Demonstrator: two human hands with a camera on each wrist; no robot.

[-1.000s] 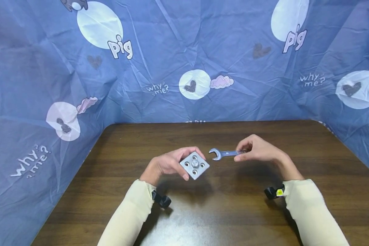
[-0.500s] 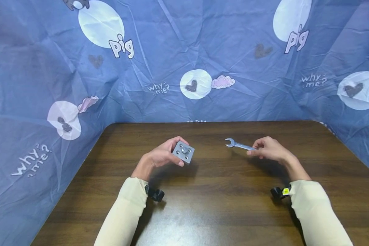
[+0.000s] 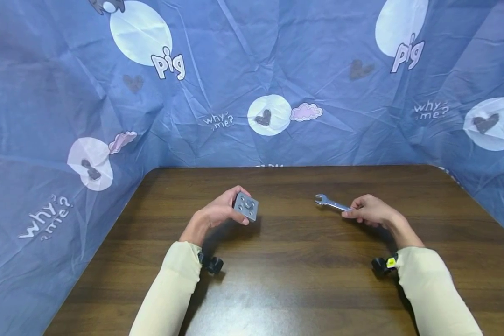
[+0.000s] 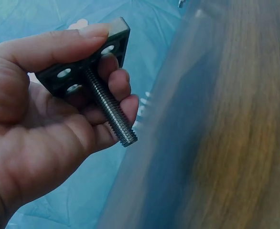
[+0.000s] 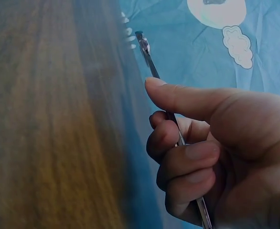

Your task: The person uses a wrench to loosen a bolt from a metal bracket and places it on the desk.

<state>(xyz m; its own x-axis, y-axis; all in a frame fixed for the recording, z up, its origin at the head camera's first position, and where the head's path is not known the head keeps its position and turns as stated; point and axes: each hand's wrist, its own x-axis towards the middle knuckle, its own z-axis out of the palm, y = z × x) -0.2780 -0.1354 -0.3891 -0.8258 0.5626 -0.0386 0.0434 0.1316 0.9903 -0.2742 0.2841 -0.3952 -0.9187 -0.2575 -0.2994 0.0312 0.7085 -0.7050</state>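
My left hand [image 3: 218, 210] grips a square grey metal plate [image 3: 246, 206] by its edges, thumb on the near side. The plate has a hole near each corner and a bolt head [image 3: 249, 204] at its centre. In the left wrist view the bolt's threaded shank [image 4: 109, 107] sticks out of the plate's back, past the curled fingers. To the right, my right hand [image 3: 371, 211] pinches an open-ended wrench [image 3: 332, 203] by its handle. The wrench's open jaw points left toward the plate, well apart from it. The right wrist view shows the fingers curled round the handle.
Both hands are over a brown wooden table [image 3: 285, 280]. A blue printed cloth [image 3: 218, 84] hangs behind it and along the sides. Each wrist carries a small black camera, such as the right one [image 3: 379, 266].
My left hand has drawn the plate left and slightly away. The right hand has moved right with the wrench, whose head now tilts up to the left. The gap between them has widened.
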